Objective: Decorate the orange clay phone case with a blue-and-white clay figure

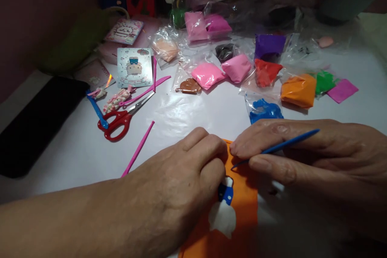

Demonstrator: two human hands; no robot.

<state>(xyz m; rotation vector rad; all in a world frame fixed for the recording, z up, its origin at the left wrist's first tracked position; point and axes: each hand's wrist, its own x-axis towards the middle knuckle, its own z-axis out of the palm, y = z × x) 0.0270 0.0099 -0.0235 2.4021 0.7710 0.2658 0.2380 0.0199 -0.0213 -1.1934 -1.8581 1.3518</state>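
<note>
My right hand (290, 157) pinches a blue clay modelling tool (290, 142) between thumb and fingers, its thin tip at the surface of an orange sheet (246, 209). My left hand (196, 165) rests on the sheet's left side with its fingers curled; what lies under the fingertips is hidden. Between the hands, a flat figure (223, 215) lies on the sheet, with a white head towards me and a blue body with white dots. A blue clay packet (264, 111) lies just beyond my right hand.
Red-handled scissors (119, 123), a pink modelling tool (139, 147) and a black phone (42, 121) lie on the left. Several bagged clay lumps, such as orange clay (299, 90) and pink clay (208, 74), spread across the back. A cat picture card (135, 67) lies behind the scissors.
</note>
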